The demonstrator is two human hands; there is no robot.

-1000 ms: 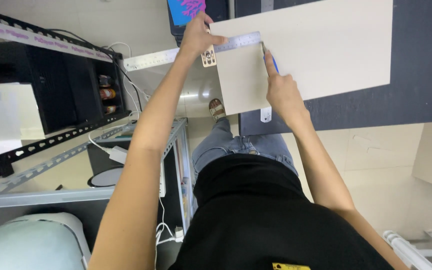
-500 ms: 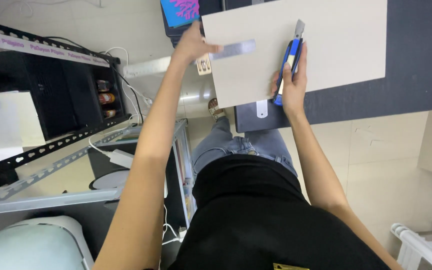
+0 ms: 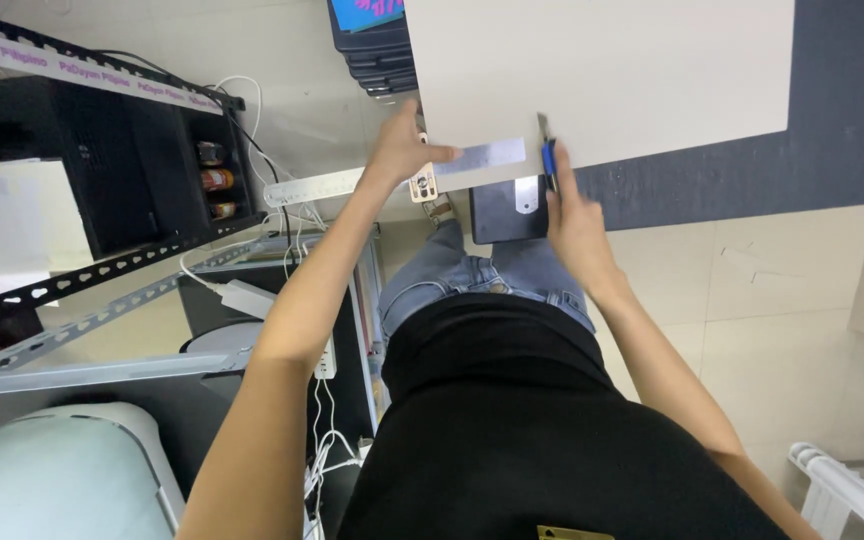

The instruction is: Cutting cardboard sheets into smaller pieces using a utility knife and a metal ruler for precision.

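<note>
Pale cardboard sheet (image 3: 602,75) lies flat on the dark grey worktop (image 3: 842,120), its near corner by the person's lap. Across that corner lies a metal ruler (image 3: 480,157); the left hand (image 3: 402,150) presses down on the ruler's end nearest the sheet's edge, fingers spread flat. The right hand (image 3: 574,205) is closed around a blue utility knife (image 3: 547,155), whose blade stands at the ruler's far end, against the sheet.

The likeliest trouble, as I judge it: the ruler is pinned at one end only, so it could swing under blade pressure and spoil the line. The left fingertips (image 3: 444,152) sit close to the ruler's edge, so a blade that rides up over the metal could reach them. The corner lies close to the worktop's edge, and a hard stroke might drag the sheet itself.

Compared with half a second ago, the knife no longer stands lifted above the sheet beside the ruler; its blade is now down at the ruler's end, and the ruler lies lower on the corner.
</note>
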